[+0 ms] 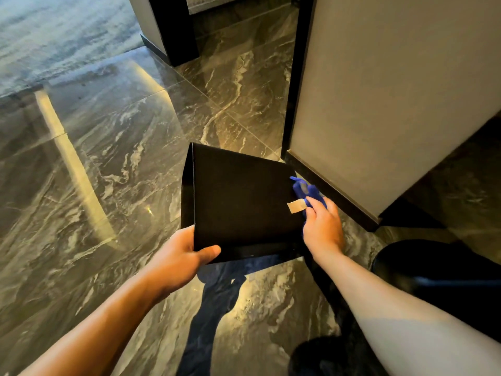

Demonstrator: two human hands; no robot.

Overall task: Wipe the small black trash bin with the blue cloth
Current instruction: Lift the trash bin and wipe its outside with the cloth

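we hold the small black trash bin in front of us, lifted and tilted above the marble floor, with one broad flat side turned up toward the camera. we judge that its long axis runs away from us, from the near edge by our hands toward the far edge close to the floor, but we cannot tell which end is the opening.

our left hand is clamped on the near left corner of the bin, thumb on the upper face and the other fingers hidden under it. our right hand is closed around the blue cloth and presses it on the right edge of the bin, just beside the dark baseboard of the pale wall panel. the two hands are apart, one on each side of the bin.

the relation that matters for the coming wipe, in our opinion: the unwiped broad face lies to the left of the cloth, so the right hand is the nearer one to work and must travel leftward or along the edge, while the left hand only keeps the bin steady.

we count one bin, one cloth, two hands. there is also one small beige strip on the bin near the cloth (maybe tape, we cannot say surely).
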